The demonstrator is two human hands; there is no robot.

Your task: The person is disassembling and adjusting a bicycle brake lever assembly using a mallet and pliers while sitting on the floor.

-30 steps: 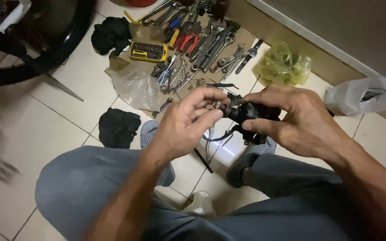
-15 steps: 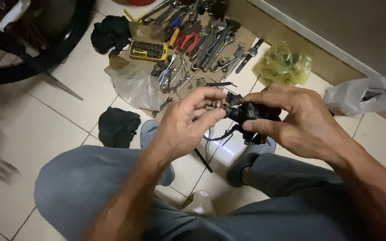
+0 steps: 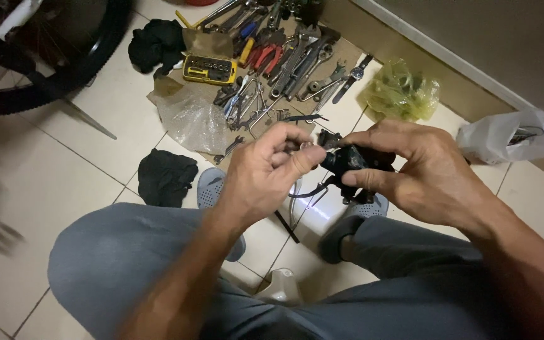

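Observation:
My right hand (image 3: 420,170) grips a small black mechanical part (image 3: 352,160) with a thin cable hanging from its underside. My left hand (image 3: 266,173) pinches a small silvery piece (image 3: 303,148) between thumb and forefinger, right against the left end of the black part. Both hands are held above my knees, over the tiled floor. My fingers hide much of the black part.
Several wrenches, pliers (image 3: 266,56) and a yellow bit case (image 3: 209,68) lie on cardboard ahead. A clear plastic bag (image 3: 190,119), two black cloths (image 3: 166,176), a yellow-green bag (image 3: 401,91), a white bag (image 3: 511,135) and a bicycle tyre (image 3: 51,69) surround them.
Both hands have stayed in nearly the same place; the left fingers have shifted slightly on the small piece at the black part.

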